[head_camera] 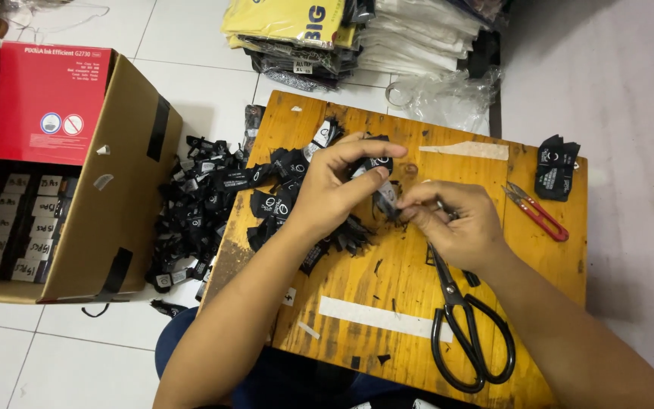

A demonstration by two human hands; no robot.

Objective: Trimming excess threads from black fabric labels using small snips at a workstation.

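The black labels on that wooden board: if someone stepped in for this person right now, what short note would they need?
Left hand: pinching one black label above the board.
Right hand: fingertips on the same label's lower end; whether it holds a tool, I cannot tell.
Heap of labels lies under the left hand, more spilled on the floor.
Black scissors and red snips lie unused on the wooden board.
A small stack sits at the far right corner.
Most labels remain in the heap.

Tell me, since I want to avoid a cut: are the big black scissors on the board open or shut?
Shut. The black scissors lie flat on the wooden board with the two handle loops close together; the blade tips are hidden under the right hand.
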